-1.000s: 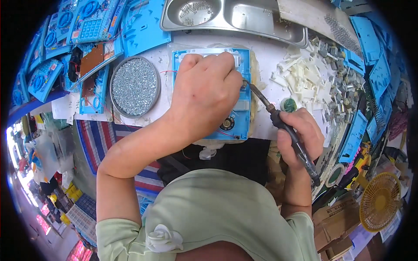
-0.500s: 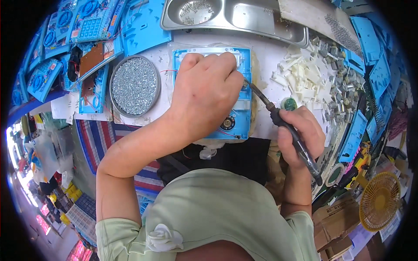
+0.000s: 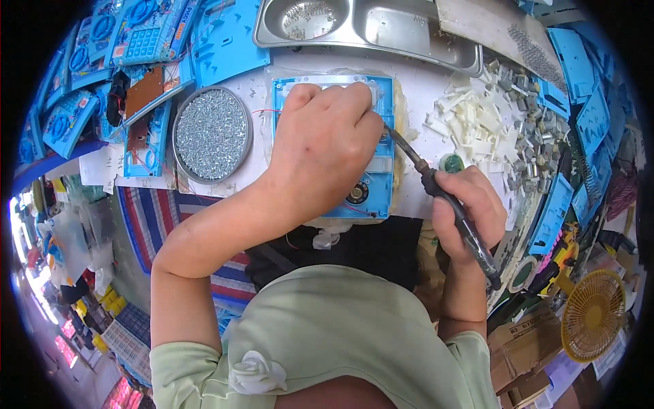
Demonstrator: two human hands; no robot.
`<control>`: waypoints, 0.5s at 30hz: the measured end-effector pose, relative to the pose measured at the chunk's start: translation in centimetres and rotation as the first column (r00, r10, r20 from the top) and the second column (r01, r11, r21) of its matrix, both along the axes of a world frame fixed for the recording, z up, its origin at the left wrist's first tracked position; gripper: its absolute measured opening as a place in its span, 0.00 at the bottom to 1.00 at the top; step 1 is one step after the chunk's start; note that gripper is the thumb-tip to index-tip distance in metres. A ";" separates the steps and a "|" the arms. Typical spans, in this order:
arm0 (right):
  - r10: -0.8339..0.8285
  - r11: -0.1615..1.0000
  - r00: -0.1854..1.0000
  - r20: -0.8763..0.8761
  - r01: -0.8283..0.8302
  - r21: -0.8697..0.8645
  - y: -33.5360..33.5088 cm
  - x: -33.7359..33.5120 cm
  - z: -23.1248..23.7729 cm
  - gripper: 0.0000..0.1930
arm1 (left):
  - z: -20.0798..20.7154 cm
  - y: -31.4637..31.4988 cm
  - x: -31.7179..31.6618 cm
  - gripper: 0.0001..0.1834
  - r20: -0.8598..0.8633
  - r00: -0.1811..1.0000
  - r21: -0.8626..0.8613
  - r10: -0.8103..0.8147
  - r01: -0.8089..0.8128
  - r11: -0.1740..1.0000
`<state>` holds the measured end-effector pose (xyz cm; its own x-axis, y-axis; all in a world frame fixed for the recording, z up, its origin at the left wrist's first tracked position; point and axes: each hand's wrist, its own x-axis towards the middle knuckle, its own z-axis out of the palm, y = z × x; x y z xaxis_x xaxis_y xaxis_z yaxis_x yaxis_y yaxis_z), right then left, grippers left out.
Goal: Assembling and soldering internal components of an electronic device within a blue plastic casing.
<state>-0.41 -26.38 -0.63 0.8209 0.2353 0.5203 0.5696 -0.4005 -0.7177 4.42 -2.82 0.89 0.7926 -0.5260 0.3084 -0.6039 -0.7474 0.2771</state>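
A blue plastic casing [image 3: 383, 204] lies in front of me on the table, with a round black speaker [image 3: 357, 193] and a thin red wire in it. Bent over its upper part is my left hand [image 3: 327, 146], knuckles up and fingers curled closed; whatever they pinch is hidden beneath. My right hand [image 3: 470, 211] grips a soldering iron [image 3: 455, 208] by its black handle. The iron's metal tip points up and left to the casing's right side, close by my left fingers. Whether it touches anything there I cannot tell.
Left of the casing stands a round dish [image 3: 212, 135] of small metal pins. A steel tray [image 3: 402, 31] is behind. White plastic pieces [image 3: 477, 116] and metal blocks [image 3: 538, 136] pile up at right. Blue casings [image 3: 146, 34] stack at far left; a yellow fan [image 3: 593, 315] is at lower right.
Very little differs. My right hand and the soldering iron's handle have shifted slightly left, while my left hand stays over the casing.
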 end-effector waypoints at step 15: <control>-0.044 0.998 0.999 0.006 0.043 0.056 -0.5 -0.3 0.0 0.15 | 0.0 0.0 0.0 0.08 -0.014 1.000 0.011 0.001 -0.001 1.000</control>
